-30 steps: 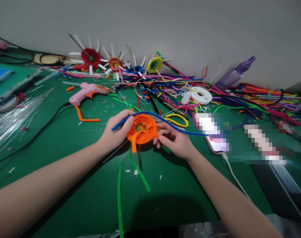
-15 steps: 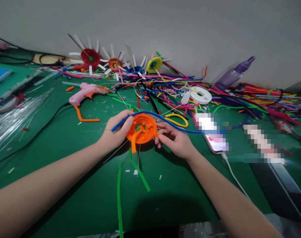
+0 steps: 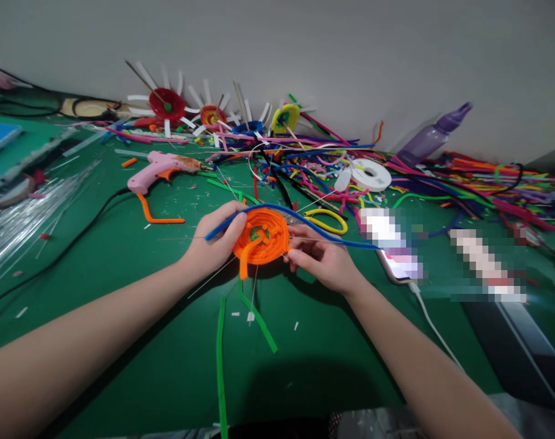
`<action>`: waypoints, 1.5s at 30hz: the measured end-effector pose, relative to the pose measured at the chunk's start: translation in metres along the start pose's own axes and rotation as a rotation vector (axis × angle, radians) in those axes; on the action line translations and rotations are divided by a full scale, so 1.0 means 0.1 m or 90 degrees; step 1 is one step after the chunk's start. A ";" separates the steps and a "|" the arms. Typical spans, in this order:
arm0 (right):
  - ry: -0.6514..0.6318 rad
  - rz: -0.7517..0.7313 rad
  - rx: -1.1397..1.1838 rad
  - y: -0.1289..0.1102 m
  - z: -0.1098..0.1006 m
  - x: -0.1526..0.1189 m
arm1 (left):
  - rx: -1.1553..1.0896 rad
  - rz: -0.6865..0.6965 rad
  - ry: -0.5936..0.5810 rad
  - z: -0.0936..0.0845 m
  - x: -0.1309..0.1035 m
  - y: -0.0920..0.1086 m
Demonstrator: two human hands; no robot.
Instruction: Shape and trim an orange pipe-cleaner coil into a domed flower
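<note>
Between my hands is an orange woven disc point(image 3: 277, 235) of coiled pipe cleaner, with a green centre and thin wire spokes sticking out around it. An orange tail point(image 3: 244, 262) hangs from its middle toward me. My left hand point(image 3: 208, 241) pinches the disc's left edge, thumb on top, together with a blue pipe cleaner point(image 3: 300, 218). That blue strip arches over the disc's far edge and runs right, across my right hand point(image 3: 327, 259). The right thumb and fingers are closed at the disc's right rim, on what looks like an orange pipe cleaner end; the fingertips are partly hidden.
A pink glue gun point(image 3: 156, 171) lies at left. Behind are wheel-like flowers point(image 3: 166, 105), heaped pipe cleaners point(image 3: 304, 171), a white spool point(image 3: 371, 175) and a purple bottle point(image 3: 426, 143). A charging phone point(image 3: 402, 265) is at right; green strips point(image 3: 221, 366) lie in front.
The disc has tilted or turned very slightly, and its orange tail sits a little further left and up. My right fingers have shifted slightly at the rim; the left hand keeps its hold.
</note>
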State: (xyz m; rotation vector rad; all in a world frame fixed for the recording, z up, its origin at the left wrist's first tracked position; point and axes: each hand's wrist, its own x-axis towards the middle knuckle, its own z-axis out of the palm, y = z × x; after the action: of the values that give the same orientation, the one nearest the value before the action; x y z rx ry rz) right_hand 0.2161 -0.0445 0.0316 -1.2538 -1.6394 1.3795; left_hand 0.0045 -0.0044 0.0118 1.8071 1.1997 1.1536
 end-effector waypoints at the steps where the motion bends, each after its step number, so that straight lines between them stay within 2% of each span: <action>1: 0.001 0.002 0.000 0.00 0.00 0.00 | -0.001 -0.002 0.000 0.00 0.00 0.00; 13: 0.004 0.022 0.010 -0.01 0.01 0.02 | -0.013 -0.012 0.003 0.01 0.00 -0.01; 24: -0.002 0.009 -0.002 -0.01 0.01 0.01 | 0.002 -0.007 0.011 0.01 -0.01 -0.02; 36: -0.002 -0.012 0.050 0.03 0.00 0.01 | -0.010 -0.006 0.008 0.00 0.01 -0.04; 45: -0.015 -0.004 0.004 -0.01 -0.01 0.01 | -0.012 -0.012 0.000 0.01 0.00 -0.03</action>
State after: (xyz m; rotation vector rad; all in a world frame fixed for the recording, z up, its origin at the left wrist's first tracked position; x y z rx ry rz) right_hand 0.2162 -0.0429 0.0330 -1.2319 -1.6523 1.3999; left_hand 0.0046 -0.0033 0.0091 1.7783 1.2001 1.1498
